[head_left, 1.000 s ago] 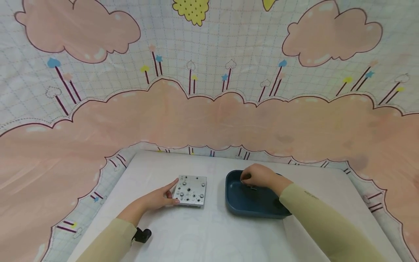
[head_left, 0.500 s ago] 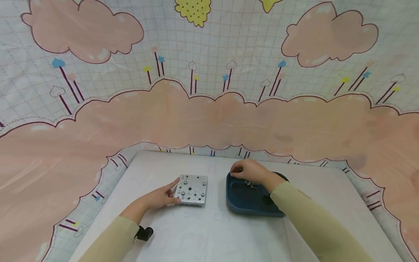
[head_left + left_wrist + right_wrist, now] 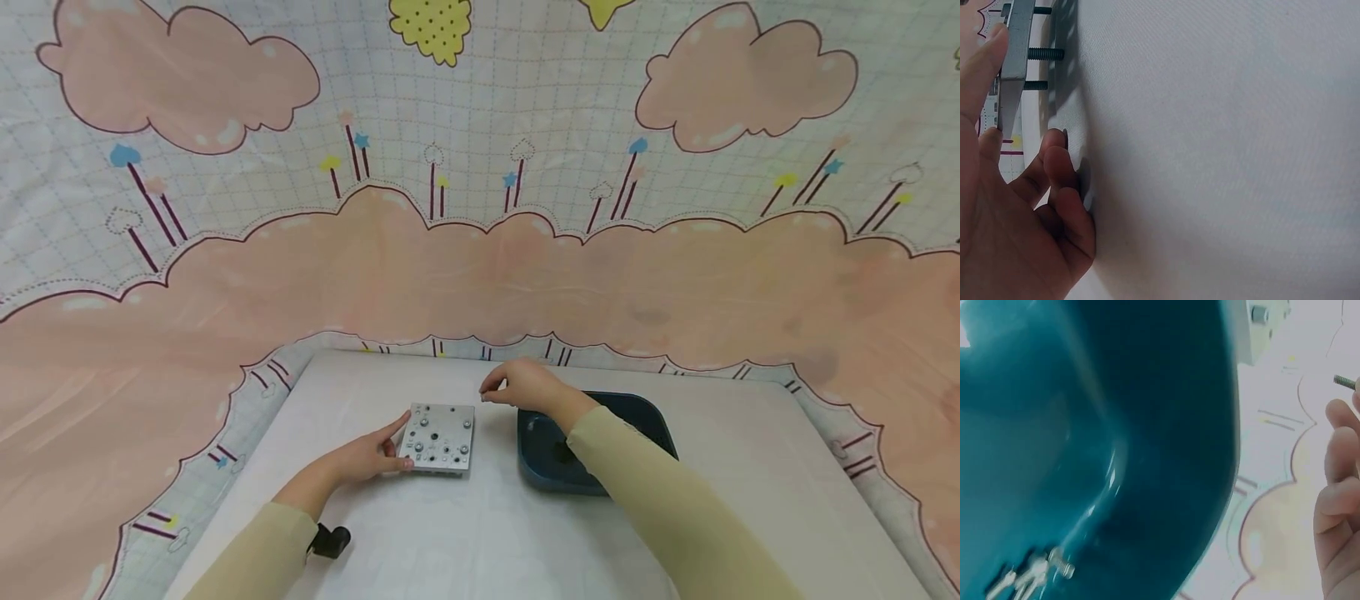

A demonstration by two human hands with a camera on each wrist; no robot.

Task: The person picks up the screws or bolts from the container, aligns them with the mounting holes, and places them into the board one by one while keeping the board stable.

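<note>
A square silver metal plate (image 3: 438,437) with holes and screw heads sits on the white table. My left hand (image 3: 367,457) holds its left side, with thumb and index finger at the two left corners. In the left wrist view, threaded screw ends (image 3: 1046,54) stick out below the plate (image 3: 1016,56), and the left hand's other fingers are curled near the tabletop. My right hand (image 3: 525,385) is raised between the plate and the blue tray (image 3: 555,485), pinching a small screw. The right wrist view shows that screw's threaded end (image 3: 1344,381) beyond the fingertips.
Several loose screws (image 3: 1035,575) lie inside the tray, seen in the right wrist view. The right forearm crosses over the tray in the head view. A patterned cloth (image 3: 480,275) hangs behind the table's back edge.
My right hand has come up out of the tray and moved left toward the plate, with a screw between its fingers. The left hand and the plate stay in place.
</note>
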